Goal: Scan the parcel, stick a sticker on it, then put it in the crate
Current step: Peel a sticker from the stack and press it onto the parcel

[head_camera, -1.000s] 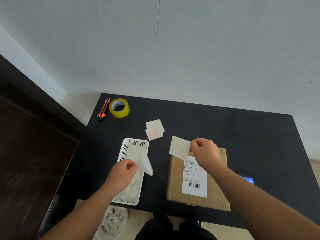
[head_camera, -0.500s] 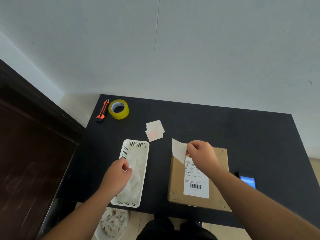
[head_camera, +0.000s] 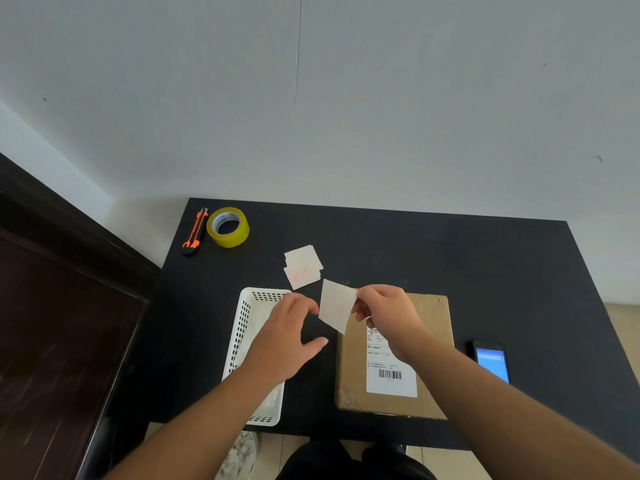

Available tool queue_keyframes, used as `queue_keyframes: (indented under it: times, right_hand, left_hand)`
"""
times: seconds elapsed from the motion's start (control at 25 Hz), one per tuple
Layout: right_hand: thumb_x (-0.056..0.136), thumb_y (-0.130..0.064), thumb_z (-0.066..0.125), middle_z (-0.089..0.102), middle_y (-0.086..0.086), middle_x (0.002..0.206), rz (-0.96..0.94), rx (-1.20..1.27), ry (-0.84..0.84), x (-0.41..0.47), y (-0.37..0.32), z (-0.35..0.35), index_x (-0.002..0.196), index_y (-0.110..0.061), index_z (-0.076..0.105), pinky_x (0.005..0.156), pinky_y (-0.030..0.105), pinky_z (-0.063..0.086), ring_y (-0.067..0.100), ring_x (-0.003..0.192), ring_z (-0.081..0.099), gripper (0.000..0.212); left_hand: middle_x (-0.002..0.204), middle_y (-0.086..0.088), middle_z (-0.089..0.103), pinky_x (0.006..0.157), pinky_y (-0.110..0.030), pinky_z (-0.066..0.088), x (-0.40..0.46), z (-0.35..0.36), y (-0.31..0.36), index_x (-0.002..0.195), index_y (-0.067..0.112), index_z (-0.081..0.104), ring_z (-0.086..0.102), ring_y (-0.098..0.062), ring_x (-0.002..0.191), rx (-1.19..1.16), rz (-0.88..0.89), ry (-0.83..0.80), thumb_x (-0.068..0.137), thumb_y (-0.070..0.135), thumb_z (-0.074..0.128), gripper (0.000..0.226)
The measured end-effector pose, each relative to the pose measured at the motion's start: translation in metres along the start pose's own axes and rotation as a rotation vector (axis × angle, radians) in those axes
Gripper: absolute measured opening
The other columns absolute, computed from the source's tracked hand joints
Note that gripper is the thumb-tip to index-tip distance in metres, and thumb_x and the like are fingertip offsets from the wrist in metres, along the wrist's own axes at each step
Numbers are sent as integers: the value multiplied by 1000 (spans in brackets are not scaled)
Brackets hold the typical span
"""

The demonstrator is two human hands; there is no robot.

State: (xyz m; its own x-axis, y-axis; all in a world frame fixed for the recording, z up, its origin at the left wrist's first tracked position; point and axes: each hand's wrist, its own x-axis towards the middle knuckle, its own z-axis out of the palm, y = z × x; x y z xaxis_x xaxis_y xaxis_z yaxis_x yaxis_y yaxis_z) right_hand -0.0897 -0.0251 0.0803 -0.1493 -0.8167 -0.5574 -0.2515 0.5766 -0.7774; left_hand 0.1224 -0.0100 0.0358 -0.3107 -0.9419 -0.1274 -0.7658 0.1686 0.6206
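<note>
Above the near middle of the counter [head_camera: 415, 251], the right hand [head_camera: 388, 315] pinches a sticker [head_camera: 337, 304] by its edge, probably keeping the glue off skin. The left hand [head_camera: 289, 336] hovers open, empty. The parcel [head_camera: 433, 327] lies flat beneath, label up, ready.

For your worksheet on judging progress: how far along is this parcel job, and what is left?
Whether scanning is done cannot be told; the phone lies lit beside the parcel. In hand: the right hand pinches a white sticker above the parcel's near-left corner, the open left hand reaching toward it. Left: stick it on, then put the parcel in a crate, which is not identifiable here.
</note>
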Motion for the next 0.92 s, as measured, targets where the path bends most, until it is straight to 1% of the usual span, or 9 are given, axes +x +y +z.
queue_keyframes:
  times: [0.16, 0.24, 0.32, 0.4, 0.48, 0.56, 0.68, 0.8, 0.92]
  right_hand:
    - [101, -15, 50, 73, 6, 75, 116, 194, -27, -3, 0, -2, 91, -2, 75, 66, 32, 47, 17, 71, 62, 30]
    - [101, -15, 50, 72, 6, 76, 174, 228, -45, -4, 4, -4, 98, 0, 74, 66, 31, 47, 18, 70, 61, 29]
    - [99, -16, 50, 73, 6, 76, 207, 246, -52, -3, 9, -8, 100, 2, 74, 67, 32, 46, 18, 71, 61, 30]
    - [100, -18, 51, 75, 6, 78, 243, 253, -75, -3, 15, -13, 98, 1, 75, 68, 32, 46, 17, 71, 62, 31]
    - [103, -23, 50, 77, 6, 82, 273, 222, -109, -3, 21, -17, 98, -2, 77, 67, 31, 46, 17, 72, 64, 34]
    - [104, -27, 49, 79, 5, 87, 276, 159, -97, -3, 26, -20, 100, -6, 77, 70, 32, 49, 17, 74, 66, 35]
    - [104, -29, 52, 77, 2, 98, 212, 94, -29, -2, 27, -22, 102, -17, 75, 76, 33, 54, 18, 86, 69, 27]
    - [105, -34, 54, 73, -6, 107, 108, 60, -4, -2, 24, -24, 109, -28, 72, 79, 31, 55, 17, 99, 66, 18]
    - [104, -36, 58, 74, -10, 105, 46, 33, -38, -2, 24, -28, 112, -32, 72, 77, 28, 52, 15, 100, 67, 16]
  left_hand:
    - [138, 7, 43, 98, -20, 43, 9, 5, 6, 121, 31, 48, 44, -10, 124, 99, 104, 96, 79, 38, 88, 58]
    - [136, 4, 49, 100, -20, 40, 13, 4, 5, 119, 25, 57, 47, -13, 126, 108, 162, 134, 79, 27, 88, 50]
    - [130, 8, 56, 100, -19, 42, 15, -1, 6, 111, 25, 65, 51, -10, 122, 52, 211, 142, 85, 19, 82, 32]
    - [116, 15, 64, 92, -24, 52, 17, -6, 14, 105, 29, 65, 59, -6, 110, -109, 125, 105, 94, 24, 73, 15]
    - [107, 18, 68, 80, -30, 59, 22, -10, 23, 107, 34, 64, 65, -5, 98, -298, -101, 77, 100, 32, 67, 8]
    - [113, 15, 72, 83, -34, 62, 28, -10, 24, 111, 34, 66, 69, -8, 102, -458, -257, 57, 100, 33, 67, 11]
    - [113, 15, 75, 91, -37, 61, 34, -10, 24, 111, 30, 71, 71, -9, 107, -586, -317, -8, 99, 30, 70, 13]
    - [115, 14, 74, 85, -31, 63, 36, -8, 29, 114, 30, 70, 71, -10, 108, -571, -329, -98, 97, 32, 72, 18]
    - [113, 13, 75, 84, -32, 63, 40, -3, 35, 111, 32, 70, 72, -11, 106, -564, -332, -146, 96, 31, 73, 15]
